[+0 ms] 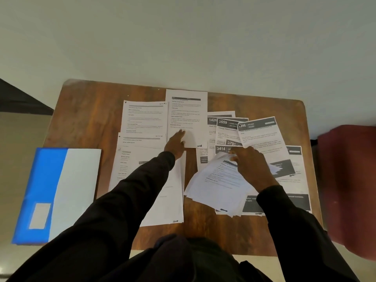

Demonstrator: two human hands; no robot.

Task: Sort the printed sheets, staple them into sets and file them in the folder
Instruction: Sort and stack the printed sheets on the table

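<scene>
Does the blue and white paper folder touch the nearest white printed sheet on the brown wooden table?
Apart. The head view shows a bare strip of table between folder and sheet.

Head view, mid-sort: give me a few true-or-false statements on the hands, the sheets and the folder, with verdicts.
1. The left hand rests with straight fingers on a text-only sheet. True.
2. The right hand is empty. False: it grips a fanned stack of sheets.
3. The blue folder lies on the right. False: it lies at the left edge of the table.
4. Sheets with dark numbered headers lie on the right half. True.
</scene>
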